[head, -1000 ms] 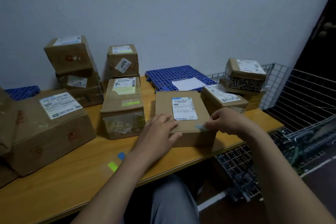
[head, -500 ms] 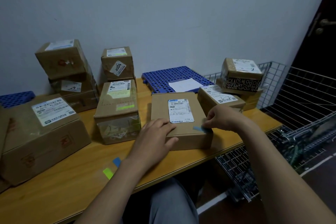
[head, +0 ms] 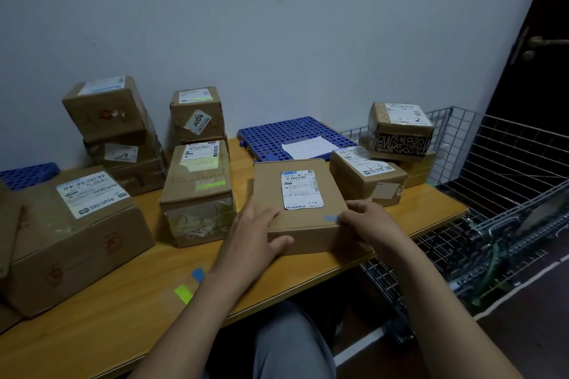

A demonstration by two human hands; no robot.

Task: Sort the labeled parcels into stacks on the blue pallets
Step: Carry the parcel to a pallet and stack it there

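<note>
Fingers (head: 262, 214) of the left hand (head: 255, 234) lie on the top of a flat brown cardboard parcel (head: 300, 194) at its near-left corner, thumb pressed to its front face, gripping it. The right hand (head: 366, 221) clasps the near-right corner with curled fingers, just beside a small blue sticker (head: 331, 218) on the top. The parcel rests on the yellow wooden counter (head: 123, 301), near its front edge, white label up. Just behind it lies a blue perforated plastic pallet (head: 271, 135) carrying a white paper sheet (head: 308, 147). Other brown boxes stand to both sides.
</note>
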